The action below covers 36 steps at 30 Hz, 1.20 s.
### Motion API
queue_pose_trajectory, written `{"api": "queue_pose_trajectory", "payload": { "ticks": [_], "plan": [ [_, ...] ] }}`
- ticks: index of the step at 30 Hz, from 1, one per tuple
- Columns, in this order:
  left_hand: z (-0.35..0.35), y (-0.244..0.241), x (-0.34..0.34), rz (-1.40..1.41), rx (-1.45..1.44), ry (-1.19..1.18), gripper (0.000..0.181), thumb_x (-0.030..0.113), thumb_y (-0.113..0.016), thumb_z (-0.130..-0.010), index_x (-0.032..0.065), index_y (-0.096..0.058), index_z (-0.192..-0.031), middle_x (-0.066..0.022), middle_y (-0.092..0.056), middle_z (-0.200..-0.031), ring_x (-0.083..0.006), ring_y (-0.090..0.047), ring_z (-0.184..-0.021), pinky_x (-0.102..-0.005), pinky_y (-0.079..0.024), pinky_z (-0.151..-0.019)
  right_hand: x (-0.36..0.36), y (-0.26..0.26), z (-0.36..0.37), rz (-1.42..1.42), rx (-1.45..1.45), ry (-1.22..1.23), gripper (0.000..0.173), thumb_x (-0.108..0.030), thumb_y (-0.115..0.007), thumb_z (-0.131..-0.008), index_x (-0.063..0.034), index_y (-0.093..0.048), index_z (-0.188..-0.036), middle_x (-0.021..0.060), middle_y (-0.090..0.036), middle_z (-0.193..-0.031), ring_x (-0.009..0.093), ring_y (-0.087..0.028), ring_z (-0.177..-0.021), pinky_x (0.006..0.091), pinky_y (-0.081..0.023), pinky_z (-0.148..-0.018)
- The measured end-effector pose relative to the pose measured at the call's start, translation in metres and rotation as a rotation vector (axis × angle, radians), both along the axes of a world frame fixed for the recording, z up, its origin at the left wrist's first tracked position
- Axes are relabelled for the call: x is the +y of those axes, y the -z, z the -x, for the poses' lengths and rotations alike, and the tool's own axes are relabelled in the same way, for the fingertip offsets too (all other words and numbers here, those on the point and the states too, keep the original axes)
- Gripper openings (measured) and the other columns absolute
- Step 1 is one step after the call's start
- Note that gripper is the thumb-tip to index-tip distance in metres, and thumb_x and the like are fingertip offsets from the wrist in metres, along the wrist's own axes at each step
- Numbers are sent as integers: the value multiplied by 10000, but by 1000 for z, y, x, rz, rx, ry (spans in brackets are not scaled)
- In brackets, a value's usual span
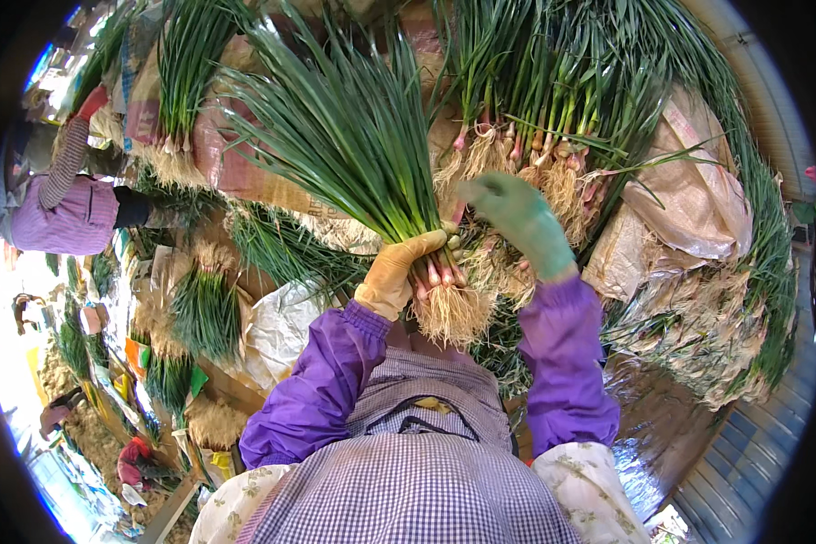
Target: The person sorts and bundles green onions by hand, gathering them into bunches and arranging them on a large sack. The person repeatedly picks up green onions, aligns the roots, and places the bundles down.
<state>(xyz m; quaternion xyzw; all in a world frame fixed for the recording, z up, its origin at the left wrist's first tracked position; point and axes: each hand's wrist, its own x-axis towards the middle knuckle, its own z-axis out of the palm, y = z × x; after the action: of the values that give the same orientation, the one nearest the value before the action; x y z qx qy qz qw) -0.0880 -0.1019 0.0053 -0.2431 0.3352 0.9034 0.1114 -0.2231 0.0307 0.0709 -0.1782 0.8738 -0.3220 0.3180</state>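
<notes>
My left hand (393, 277), in a yellow-orange glove, is wrapped around the lower stems of a bunch of green garlic (381, 160). The long leaves fan away from me, while pinkish-white bulbs and pale roots (451, 314) hang below the grip. My right hand (513, 211) wears a green glove and is blurred by motion. It hovers just right of the bunch, before the roots of more green garlic plants (557, 122) lying on the pile. Its fingers look partly bent, but the blur hides whether anything is between them.
Woven sacks (693, 177) lie among the plants at the right. A heap of root and leaf scraps (700, 333) sits below them. At the left, tied-looking bunches (207, 309) rest near a white plastic sheet (282, 326). A person in a checked garment (68, 211) works at the far left.
</notes>
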Motion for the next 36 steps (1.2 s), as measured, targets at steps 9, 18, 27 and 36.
{"api": "queue_pose_trajectory", "payload": {
  "ticks": [9,18,27,36],
  "plan": [
    [-4,8,-2,-70,95,-236,265,218,-591,-917,-38,-651,-879,-139,-618,-577,-255,-630,-510,-297,-521,-474,10,56,-39,877,-116,614,209,-220,-549,-969,-72,-673,-1050,88,-689,-843,133,-649,-697,268,-527,-614],
    [-41,34,-35,-545,131,-60,330,178,-594,-914,31,-544,-1205,-110,-641,-913,-283,-664,-813,-640,-542,-774,10,35,-37,510,-477,-227,568,-317,-613,-925,-23,-461,-1387,110,-636,-1199,193,-601,-1076,331,-494,-914],
    [-47,39,-45,-336,104,97,282,200,-570,-918,-10,-586,-1105,-138,-671,-843,-324,-688,-669,-617,-547,-729,1,37,-46,1093,-984,430,290,-297,-550,-981,-20,-634,-988,-79,-396,-581,36,-339,-476,201,-375,-523],
    [-56,37,-46,-249,7,94,322,225,-571,-919,-79,-628,-1012,-157,-674,-724,-327,-691,-652,-427,-594,-637,8,37,-53,551,-601,153,336,-292,-603,-948,-9,-659,-1119,-24,-585,-721,36,-494,-558,185,-420,-528]
  ]
}}
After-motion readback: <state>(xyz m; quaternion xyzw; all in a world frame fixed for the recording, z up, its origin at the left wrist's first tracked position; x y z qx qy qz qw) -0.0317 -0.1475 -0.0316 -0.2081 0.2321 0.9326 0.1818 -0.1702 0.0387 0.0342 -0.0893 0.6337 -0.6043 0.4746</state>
